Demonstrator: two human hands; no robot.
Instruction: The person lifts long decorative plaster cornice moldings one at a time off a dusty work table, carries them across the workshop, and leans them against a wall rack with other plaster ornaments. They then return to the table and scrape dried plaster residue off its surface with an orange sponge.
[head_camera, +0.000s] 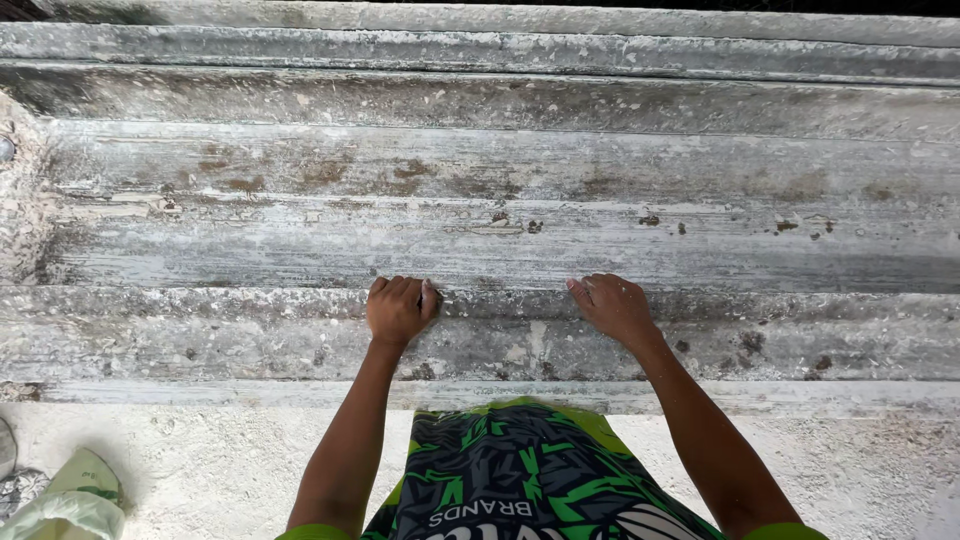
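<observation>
Both hands pressed on a ridge of the weathered grey corrugated sheet (480, 240), near its close edge. The left hand (398, 310) had its fingers curled together into a loose fist; the right hand (612, 305), just beside, rested with fingers bent, gripping nothing.

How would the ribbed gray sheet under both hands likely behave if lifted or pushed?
The sheet looks stiff: its ribs run straight. Probably heavy and awkward, since it spans the whole view. Its chalky, flaking surface may feel dusty under the left hand and right hand.
</observation>
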